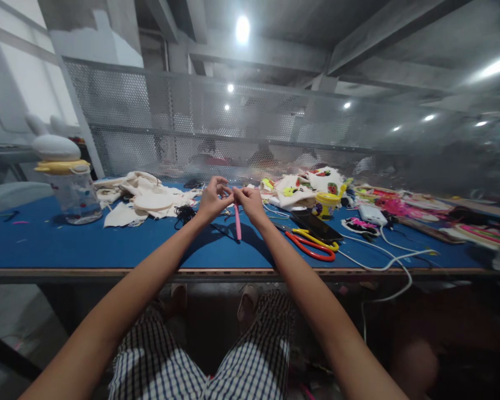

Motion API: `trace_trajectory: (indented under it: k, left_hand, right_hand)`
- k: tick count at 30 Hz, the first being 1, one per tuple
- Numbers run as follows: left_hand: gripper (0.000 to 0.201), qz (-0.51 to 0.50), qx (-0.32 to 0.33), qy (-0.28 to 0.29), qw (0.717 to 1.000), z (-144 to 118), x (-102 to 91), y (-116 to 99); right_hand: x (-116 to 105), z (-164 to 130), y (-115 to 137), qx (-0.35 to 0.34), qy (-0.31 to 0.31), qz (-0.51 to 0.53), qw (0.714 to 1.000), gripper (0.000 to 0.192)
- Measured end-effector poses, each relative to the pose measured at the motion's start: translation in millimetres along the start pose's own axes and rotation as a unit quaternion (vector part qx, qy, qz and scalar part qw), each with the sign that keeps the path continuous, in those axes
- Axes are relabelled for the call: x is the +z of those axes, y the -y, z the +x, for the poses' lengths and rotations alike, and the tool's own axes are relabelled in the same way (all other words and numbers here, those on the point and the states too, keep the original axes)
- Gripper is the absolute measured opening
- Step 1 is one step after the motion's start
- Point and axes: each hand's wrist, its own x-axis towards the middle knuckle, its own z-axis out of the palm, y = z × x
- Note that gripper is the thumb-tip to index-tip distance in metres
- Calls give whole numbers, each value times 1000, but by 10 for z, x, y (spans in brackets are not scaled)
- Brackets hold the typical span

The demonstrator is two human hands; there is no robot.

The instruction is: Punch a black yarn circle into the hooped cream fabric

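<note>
My left hand (215, 199) and my right hand (249, 201) meet fingertip to fingertip just above the blue tabletop. A slim pink pen-shaped tool (238, 223) points down from between them, its upper end hidden at my right fingertips. My left thumb and forefinger pinch close to that end, while the other left fingers are raised and curved; whatever lies in this pinch is too small to name. Left of the hands lies a tangle of black thread (185, 215), and a dark strand runs on the table towards the pink tool.
Orange-and-yellow-handled scissors (312, 247) lie to the right beside a black phone (318, 225). Behind them stand a yellow cup (325, 206) and embroidered cloth (294, 189). Cream fabric (150, 201) and a clear bottle (77, 194) are at left. A white cable (383, 268) hangs over the edge.
</note>
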Motion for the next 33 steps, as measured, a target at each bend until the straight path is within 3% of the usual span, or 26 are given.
trace_trajectory:
  k: [3,8,15,22,27,33]
  left_hand:
    - [36,-9,-11,-8,1000,15,-7,15]
    - [36,-9,-26,-22,999,35,-26,66]
    - [34,-11,-34,-4,999,24,-19,63]
    - [34,-13,-38,9,999,12,-4,56]
    - [34,-4,-38,23,999,13,-1,63]
    - [34,-2,-43,27,999,8,16,65]
  right_hand:
    - [-6,25,-23,40,-14,39,998,47]
    - [-43,30,10,72,15,72,995,31]
    - [-56,2,19,21,25,77,996,31]
    - [-48,-1,36,-48,6,-65,997,8]
    - [-26,-10,18,-76,13,-126,989,16]
    - [-21,10,-64,-78,34,-112,990,14]
